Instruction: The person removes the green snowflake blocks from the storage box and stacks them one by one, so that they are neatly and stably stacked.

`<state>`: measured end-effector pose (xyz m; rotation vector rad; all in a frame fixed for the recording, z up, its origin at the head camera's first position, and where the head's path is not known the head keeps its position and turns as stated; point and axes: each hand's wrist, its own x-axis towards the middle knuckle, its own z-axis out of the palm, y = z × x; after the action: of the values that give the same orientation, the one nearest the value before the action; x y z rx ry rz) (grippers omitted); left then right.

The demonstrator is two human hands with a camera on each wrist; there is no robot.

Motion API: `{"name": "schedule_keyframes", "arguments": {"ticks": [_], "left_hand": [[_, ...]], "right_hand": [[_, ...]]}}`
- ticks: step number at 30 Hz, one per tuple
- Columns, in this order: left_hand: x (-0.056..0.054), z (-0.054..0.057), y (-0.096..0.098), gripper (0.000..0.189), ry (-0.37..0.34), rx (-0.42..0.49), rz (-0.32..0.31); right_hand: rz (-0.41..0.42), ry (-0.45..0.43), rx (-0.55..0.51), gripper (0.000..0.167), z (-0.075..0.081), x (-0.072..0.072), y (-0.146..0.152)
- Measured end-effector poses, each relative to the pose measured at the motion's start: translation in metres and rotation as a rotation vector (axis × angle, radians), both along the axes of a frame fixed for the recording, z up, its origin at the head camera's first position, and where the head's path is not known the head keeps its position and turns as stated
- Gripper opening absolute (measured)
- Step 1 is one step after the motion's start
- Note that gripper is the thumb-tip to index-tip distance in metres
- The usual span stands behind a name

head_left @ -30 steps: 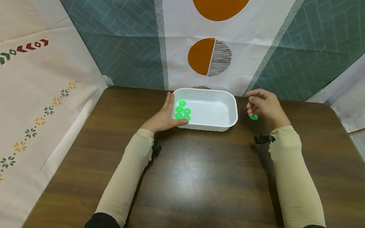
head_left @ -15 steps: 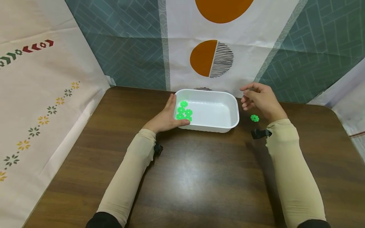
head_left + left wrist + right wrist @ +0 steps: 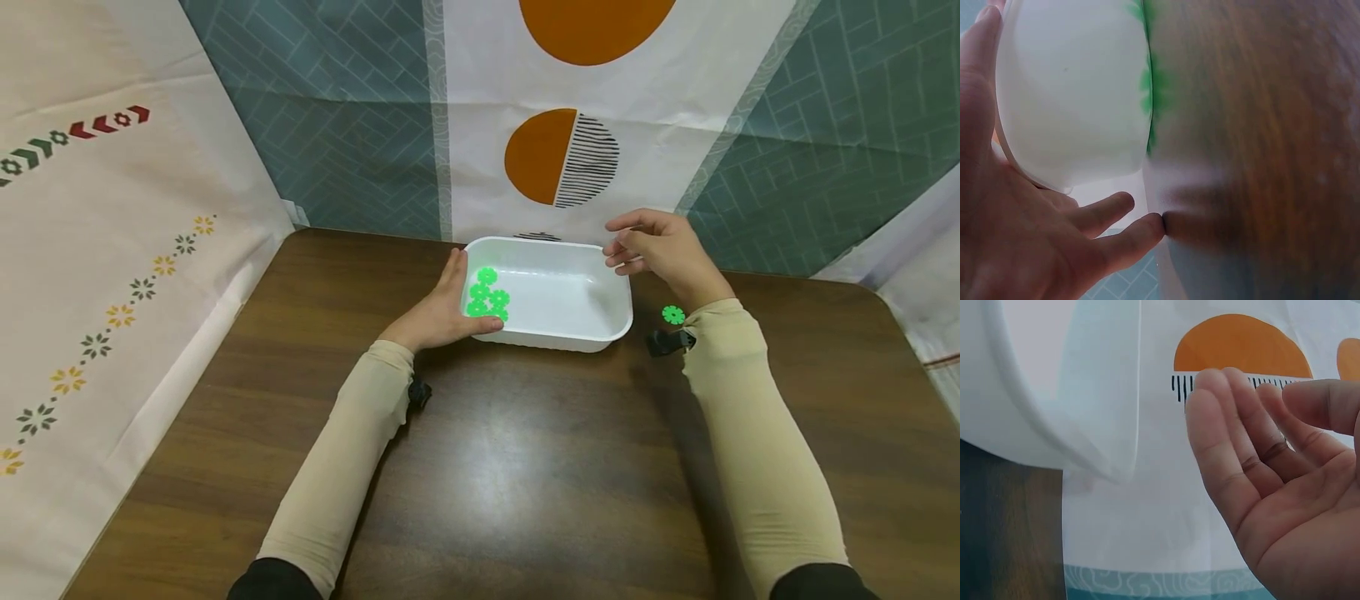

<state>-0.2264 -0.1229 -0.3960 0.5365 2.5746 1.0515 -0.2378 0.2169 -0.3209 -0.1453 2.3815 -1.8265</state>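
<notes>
A white rectangular tray (image 3: pixel 551 302) stands at the back of the table, with several green flower-shaped plastic discs (image 3: pixel 487 276) grouped at its left end. My left hand (image 3: pixel 438 310) rests against that end, thumb along the front rim and straight fingers along the left side. In the left wrist view its lower fingers (image 3: pixel 1135 234) spread below the tray wall (image 3: pixel 1072 94). My right hand (image 3: pixel 663 250) hovers at the tray's back right corner, fingers loosely bent. The right wrist view shows nothing between its thumb and fingers (image 3: pixel 1219 444). Another green disc (image 3: pixel 672 315) lies right of the tray.
The brown wooden table (image 3: pixel 480 467) ends at a patterned cloth backdrop (image 3: pixel 337 125) just behind the tray. A pale cloth (image 3: pixel 112 292) hangs along the left side. Black straps with small wrist cameras (image 3: pixel 667 342) are worn on both wrists.
My right hand has moved left from above the loose green disc to the tray's right end, uncovering that disc. My left hand stays on the tray, and the view has shifted slightly.
</notes>
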Motion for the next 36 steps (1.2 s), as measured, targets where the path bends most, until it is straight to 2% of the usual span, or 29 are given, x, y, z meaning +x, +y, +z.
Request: {"name": "schedule_keyframes", "arguments": {"ticks": [9,17,26,31,36], "left_hand": [[-0.001,-0.001,-0.001,0.131,0.015,0.008,0.008],[0.0,0.0,-0.002,0.131,0.01,0.005,0.002],[0.003,0.001,0.002,0.132,-0.023,0.012,0.006],[0.003,0.001,0.003,0.132,-0.021,0.003,0.014],[0.004,0.0,0.002,0.132,-0.032,0.005,0.018]], "right_hand": [[0.057,0.011,0.09,0.027,0.003,-0.011,-0.017],[0.129,-0.029,0.199,0.027,0.0,-0.023,-0.037],[0.238,-0.032,0.34,0.027,-0.012,-0.042,-0.058],[0.261,-0.027,0.365,0.025,-0.021,-0.051,-0.07],[0.305,-0.063,0.397,0.027,-0.033,-0.058,-0.086]]}}
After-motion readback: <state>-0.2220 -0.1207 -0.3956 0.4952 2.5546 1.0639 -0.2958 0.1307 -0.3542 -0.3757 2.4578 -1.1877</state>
